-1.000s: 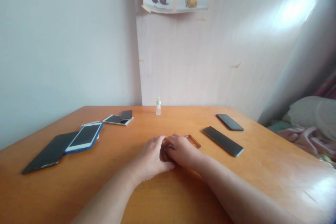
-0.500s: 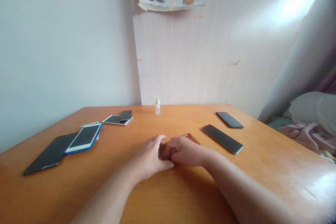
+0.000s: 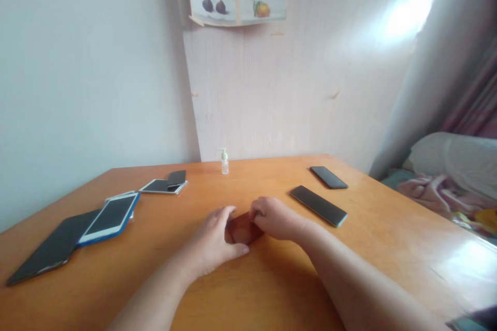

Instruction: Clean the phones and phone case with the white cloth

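Note:
Between my hands lies a flat, reddish-brown rectangular thing (image 3: 244, 228) with a shiny top, flat on the wooden table (image 3: 229, 295). Its exact kind cannot be made out. My left hand (image 3: 212, 238) grips its left end, thumb on the near side and fingers on the far side. Over its right part, my right hand (image 3: 275, 218) is closed, the fingers curled down against the top. Whatever those curled fingers hold, if anything, is hidden. The right end of the flat thing is covered by that hand.
Two dark phones, one nearer (image 3: 318, 205) and one farther (image 3: 329, 177), lie at the right. On the left are a black tablet (image 3: 54, 248), a blue-cased tablet (image 3: 111, 217) and a white tablet (image 3: 155, 185) under a dark phone (image 3: 177, 178). A pump bottle (image 3: 224, 162) stands at the back.
The whole view has shifted slightly. My right hand has moved a little away from my left along the flat thing, uncovering more of its middle. The left hand keeps its grip.

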A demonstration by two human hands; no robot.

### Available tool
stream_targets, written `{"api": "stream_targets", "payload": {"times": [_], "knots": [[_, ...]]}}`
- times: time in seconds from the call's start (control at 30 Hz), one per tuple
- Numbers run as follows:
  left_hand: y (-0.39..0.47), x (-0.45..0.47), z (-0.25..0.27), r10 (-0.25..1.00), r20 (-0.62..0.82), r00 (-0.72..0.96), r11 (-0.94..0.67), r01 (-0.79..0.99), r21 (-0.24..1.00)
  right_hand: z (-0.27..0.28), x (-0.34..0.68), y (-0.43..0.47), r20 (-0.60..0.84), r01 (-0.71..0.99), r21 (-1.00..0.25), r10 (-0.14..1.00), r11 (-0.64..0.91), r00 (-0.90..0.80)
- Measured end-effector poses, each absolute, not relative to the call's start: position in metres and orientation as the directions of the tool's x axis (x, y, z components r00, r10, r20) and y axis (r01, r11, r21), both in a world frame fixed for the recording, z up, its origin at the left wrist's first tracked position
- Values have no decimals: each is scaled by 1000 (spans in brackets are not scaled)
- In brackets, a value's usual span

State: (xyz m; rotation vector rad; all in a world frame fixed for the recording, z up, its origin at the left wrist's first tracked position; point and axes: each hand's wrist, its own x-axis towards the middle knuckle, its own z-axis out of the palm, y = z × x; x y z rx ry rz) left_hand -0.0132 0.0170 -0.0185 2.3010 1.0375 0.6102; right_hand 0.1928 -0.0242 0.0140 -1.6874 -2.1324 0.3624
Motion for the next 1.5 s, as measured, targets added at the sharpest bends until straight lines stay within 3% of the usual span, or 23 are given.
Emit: {"api": "stream_targets", "payload": {"times": [0.13,0.23,0.3,0.4,0.47,0.6,0.67,0.8,1.0,1.23,1.37,1.5], "knots": [[18,-14,-20,775,180,606,-560,525,641,14,197,-22,74,896,-368,968,249,-239],[18,-13,-20,780,172,602,-549,526,649,15,201,-20,120,957,-283,992,65,-32],[17,-13,-19,785,168,596,-542,531,651,15,202,-20,140,947,-322,989,11,36],[16,-13,-18,785,167,596,-543,532,650,17,203,-22,65,889,-428,987,163,-150],[16,-13,-17,783,173,597,-546,529,650,19,204,-24,21,897,-407,983,173,-180],[15,-13,-15,789,173,589,-545,540,642,24,210,-25,96,956,-290,993,-42,72],[15,-13,-15,791,164,589,-540,547,640,24,211,-25,94,948,-317,994,-28,61],[15,-13,-17,783,185,593,-549,522,652,18,209,-24,45,902,-406,989,147,-141],[20,-13,-18,801,235,551,-556,539,632,26,222,-18,200,906,-423,975,-5,99],[24,-14,-13,852,290,435,-522,668,530,29,227,-15,263,813,-582,951,21,164],[21,-14,-14,851,289,439,-525,693,494,17,224,-10,268,822,-570,940,-22,211],[18,-12,-16,833,305,462,-554,702,448,0,209,-7,240,809,-586,961,31,137]]}}
